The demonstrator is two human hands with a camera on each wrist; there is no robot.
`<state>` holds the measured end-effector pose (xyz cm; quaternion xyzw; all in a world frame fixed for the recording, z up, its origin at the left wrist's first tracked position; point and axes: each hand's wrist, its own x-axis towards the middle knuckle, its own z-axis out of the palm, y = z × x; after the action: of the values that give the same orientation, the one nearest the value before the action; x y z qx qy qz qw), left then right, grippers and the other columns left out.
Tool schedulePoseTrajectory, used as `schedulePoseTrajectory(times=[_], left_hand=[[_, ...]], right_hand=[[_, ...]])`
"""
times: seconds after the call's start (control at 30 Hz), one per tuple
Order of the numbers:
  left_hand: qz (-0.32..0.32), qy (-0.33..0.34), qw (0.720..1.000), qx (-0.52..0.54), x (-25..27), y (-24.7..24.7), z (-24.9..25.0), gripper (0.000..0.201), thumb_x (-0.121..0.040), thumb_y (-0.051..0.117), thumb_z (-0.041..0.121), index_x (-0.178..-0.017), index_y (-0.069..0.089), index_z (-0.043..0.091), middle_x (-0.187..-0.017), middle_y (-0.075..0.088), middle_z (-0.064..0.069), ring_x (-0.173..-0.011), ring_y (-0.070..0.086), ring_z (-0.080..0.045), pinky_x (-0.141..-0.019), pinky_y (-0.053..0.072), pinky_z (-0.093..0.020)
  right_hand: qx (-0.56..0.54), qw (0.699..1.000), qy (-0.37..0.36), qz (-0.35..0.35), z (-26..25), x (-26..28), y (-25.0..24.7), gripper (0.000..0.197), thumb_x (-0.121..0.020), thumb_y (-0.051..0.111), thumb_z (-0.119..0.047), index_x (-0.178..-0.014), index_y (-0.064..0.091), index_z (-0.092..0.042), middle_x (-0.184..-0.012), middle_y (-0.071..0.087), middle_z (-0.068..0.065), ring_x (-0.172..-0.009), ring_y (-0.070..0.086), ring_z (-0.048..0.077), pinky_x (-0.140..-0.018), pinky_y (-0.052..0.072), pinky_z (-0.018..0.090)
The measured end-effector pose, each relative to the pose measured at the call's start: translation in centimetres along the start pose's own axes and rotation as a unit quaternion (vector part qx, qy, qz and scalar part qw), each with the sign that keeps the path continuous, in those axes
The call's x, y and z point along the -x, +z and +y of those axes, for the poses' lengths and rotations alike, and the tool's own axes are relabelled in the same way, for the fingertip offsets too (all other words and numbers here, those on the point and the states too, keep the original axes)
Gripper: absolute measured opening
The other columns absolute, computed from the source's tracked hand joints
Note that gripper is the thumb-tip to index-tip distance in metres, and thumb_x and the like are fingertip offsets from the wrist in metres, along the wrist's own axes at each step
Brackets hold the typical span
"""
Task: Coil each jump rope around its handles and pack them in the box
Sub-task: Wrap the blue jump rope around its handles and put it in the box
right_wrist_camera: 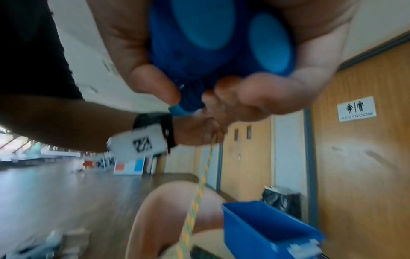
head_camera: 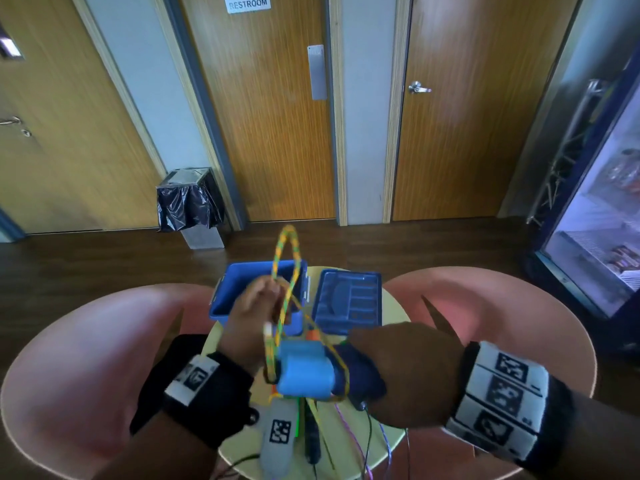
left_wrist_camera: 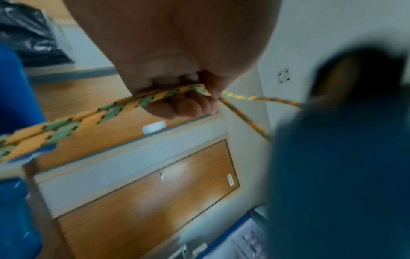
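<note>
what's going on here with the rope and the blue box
A person is winding a jump rope around its handles. The right hand grips the pair of blue handles held together, and the left hand pinches a doubled length of the orange-and-green rope, lifting a loop of it above the open blue box. A few turns already cross the handles. The box lid lies beside the box on the small round table. More cords lie on the table below the hands.

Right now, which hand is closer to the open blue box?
Left. The left hand pinches the rope right in front of the box, overlapping it in the head view. The right hand grips the blue handles nearer the body.
</note>
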<state>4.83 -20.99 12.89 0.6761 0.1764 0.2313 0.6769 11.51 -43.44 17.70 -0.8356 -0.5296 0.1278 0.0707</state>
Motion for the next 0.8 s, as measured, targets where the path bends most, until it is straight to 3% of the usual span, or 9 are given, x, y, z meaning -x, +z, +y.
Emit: schedulePoseTrajectory(times=[0.1,0.17,0.23,0.3,0.4,0.47,0.6,0.7,0.8], left_hand=[[0.018,0.104,0.994,-0.016,-0.9,-2.2,0.0,0.025,-0.094,0.052,0.030,-0.078,0.072,0.031,-0.059,0.054,0.004,-0.055,0.049,-0.015,-0.055,0.041,-0.025],[-0.058,0.143,0.988,0.010,0.3,-3.2,-0.1,0.016,-0.081,0.058,0.031,-0.081,0.073,0.024,-0.058,0.053,-0.003,-0.051,0.048,-0.018,-0.049,0.040,-0.022],[-0.169,0.098,0.980,0.023,2.2,-3.3,-0.8,0.021,-0.067,0.066,0.020,-0.086,0.072,0.014,-0.061,0.054,-0.009,-0.050,0.050,-0.018,-0.049,0.041,-0.020],[-0.328,-0.009,0.945,-0.017,4.1,-2.8,-2.0,0.051,-0.057,0.073,0.016,-0.106,0.066,0.004,-0.070,0.059,-0.005,-0.062,0.057,-0.017,-0.057,0.046,-0.024],[-0.439,-0.129,0.885,-0.081,6.1,-1.2,-3.3,0.060,-0.073,0.069,0.017,-0.129,0.049,0.010,-0.085,0.059,0.001,-0.076,0.058,-0.015,-0.070,0.046,-0.025],[-0.385,-0.121,0.910,-0.091,5.9,0.3,-3.2,0.047,-0.075,0.072,0.022,-0.116,0.048,0.020,-0.092,0.055,-0.007,-0.073,0.055,-0.019,-0.071,0.048,-0.034],[-0.101,-0.040,0.994,0.027,4.2,3.5,-1.1,0.061,-0.063,0.075,0.030,-0.104,0.045,-0.004,-0.090,0.062,-0.015,-0.070,0.068,-0.026,-0.066,0.054,-0.033],[0.036,0.043,0.997,0.053,3.8,5.0,0.6,0.027,-0.093,0.063,0.018,-0.110,0.049,0.001,-0.082,0.065,-0.016,-0.068,0.070,-0.030,-0.059,0.052,-0.023],[0.075,0.110,0.990,0.046,4.2,5.6,0.9,0.020,-0.102,0.047,0.028,-0.098,0.058,0.012,-0.066,0.059,-0.008,-0.059,0.055,-0.028,-0.056,0.049,-0.034]], right_hand=[[0.069,0.994,0.081,-0.037,2.8,-0.3,1.1,0.027,-0.077,0.061,-0.036,-0.097,0.045,-0.028,-0.090,0.062,-0.005,-0.086,0.065,0.022,-0.075,0.053,0.032],[0.088,0.983,0.159,0.013,5.3,-0.7,0.5,0.028,-0.076,0.059,-0.034,-0.101,0.048,-0.027,-0.092,0.063,-0.005,-0.086,0.067,0.021,-0.075,0.056,0.034],[0.067,0.974,0.198,0.089,6.8,-0.6,-1.1,0.028,-0.074,0.056,-0.036,-0.099,0.046,-0.025,-0.084,0.059,-0.005,-0.079,0.066,0.021,-0.072,0.057,0.037],[0.027,0.972,0.186,0.142,6.7,-0.3,-3.0,0.028,-0.077,0.053,-0.042,-0.095,0.043,-0.023,-0.077,0.054,-0.005,-0.072,0.061,0.021,-0.068,0.055,0.038],[-0.005,0.979,0.135,0.156,4.3,0.0,-4.8,0.029,-0.074,0.051,-0.042,-0.096,0.043,-0.024,-0.076,0.054,-0.007,-0.067,0.059,0.018,-0.068,0.056,0.039],[-0.004,0.983,0.098,0.154,2.5,0.1,-5.1,0.033,-0.071,0.051,-0.043,-0.099,0.043,-0.026,-0.082,0.058,-0.007,-0.074,0.062,0.020,-0.071,0.055,0.038],[-0.045,0.983,0.066,0.163,0.2,-0.3,-4.9,0.043,-0.073,0.057,-0.044,-0.111,0.046,-0.027,-0.095,0.065,-0.004,-0.085,0.066,0.021,-0.076,0.055,0.039],[-0.063,0.981,0.082,0.163,0.1,-0.8,-4.5,0.049,-0.069,0.055,-0.046,-0.114,0.045,-0.028,-0.095,0.066,-0.004,-0.085,0.066,0.021,-0.075,0.056,0.040],[-0.108,0.973,0.118,0.166,0.5,-1.1,-4.1,0.040,-0.072,0.060,-0.039,-0.107,0.046,-0.026,-0.089,0.064,-0.005,-0.080,0.064,0.016,-0.073,0.055,0.038]])
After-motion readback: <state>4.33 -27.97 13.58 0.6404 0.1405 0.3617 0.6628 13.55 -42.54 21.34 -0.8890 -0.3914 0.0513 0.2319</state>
